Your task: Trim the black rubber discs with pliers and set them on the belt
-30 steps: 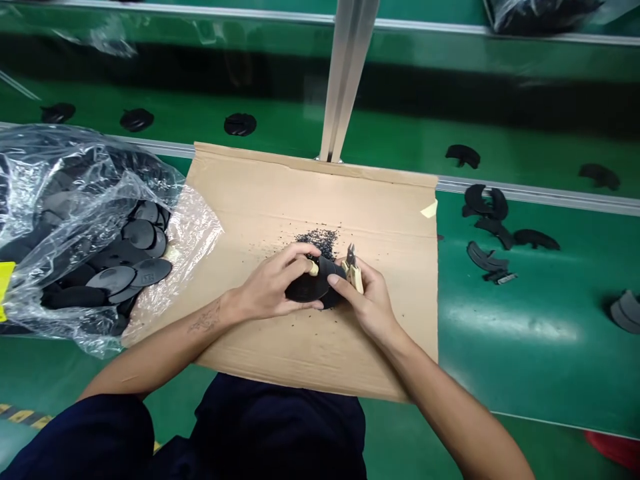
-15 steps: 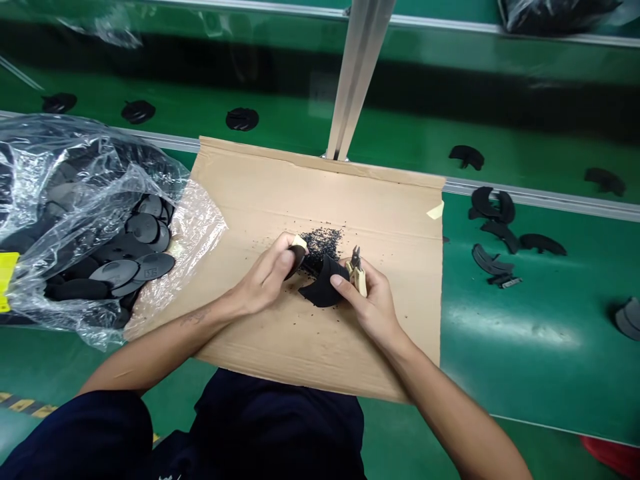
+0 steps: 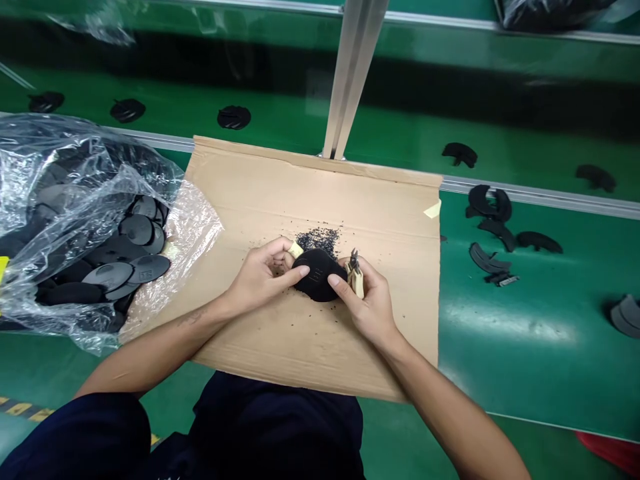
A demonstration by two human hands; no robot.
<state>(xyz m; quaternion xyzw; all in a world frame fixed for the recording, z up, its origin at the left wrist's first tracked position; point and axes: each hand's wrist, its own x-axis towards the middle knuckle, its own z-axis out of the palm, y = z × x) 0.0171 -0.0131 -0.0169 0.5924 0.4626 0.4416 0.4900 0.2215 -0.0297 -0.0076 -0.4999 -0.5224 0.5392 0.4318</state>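
Note:
Over the cardboard sheet (image 3: 260, 173), a round black disc (image 3: 317, 273) with raised marks on its face is pinched by my left hand (image 3: 265, 270). A bit of pale tape wraps a left fingertip. My right hand (image 3: 371, 303) has its thumb pressed on a black curved piece (image 3: 337, 268) at the disc's right edge. The two black parts overlap, and whether they are joined I cannot tell. Cutting nippers (image 3: 355, 273) with cream handles are also tucked in my right hand, jaws pointing up. Black crumbs (image 3: 319, 240) lie just beyond the disc.
On the left, a clear plastic bag (image 3: 195, 217) holds several black discs (image 3: 137, 230). Several curved black pieces (image 3: 490, 257) lie on the green table (image 3: 510, 340) to the right. A metal post (image 3: 350, 80) rises behind the cardboard. More black parts (image 3: 234, 117) sit along the back.
My left hand has turned the disc from edge-on to face-up and brought it right against the curved piece, now mostly covered. The nippers stay in my right hand.

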